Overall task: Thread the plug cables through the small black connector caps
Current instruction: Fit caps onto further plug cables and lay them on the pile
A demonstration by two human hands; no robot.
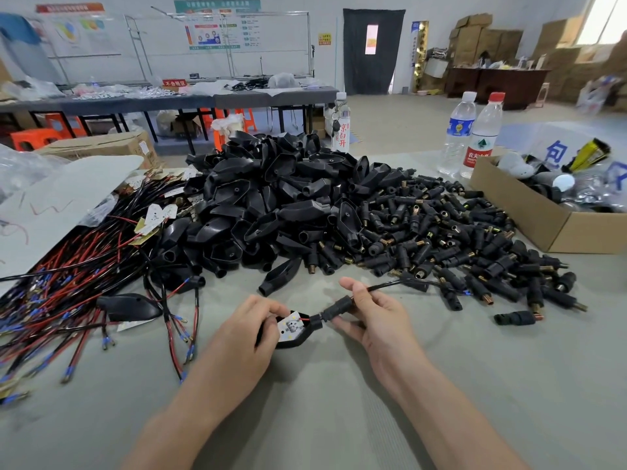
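Your left hand (251,322) grips a housing (300,341); your right hand (371,315) pinches a cap (334,312) sitting on the cable (390,284), just beside the housing; this one looks threaded; heaped caps (441,232) and cables (68,290) on the table (339,401) remain.

2 water bottles (458,137) — just beside a cardboard box (515,205).

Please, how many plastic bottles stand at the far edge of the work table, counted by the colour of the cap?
White-capped bottles: 2 (one with red lettering, one with a blue label)
Red-capped bottle: 1
Total: 3
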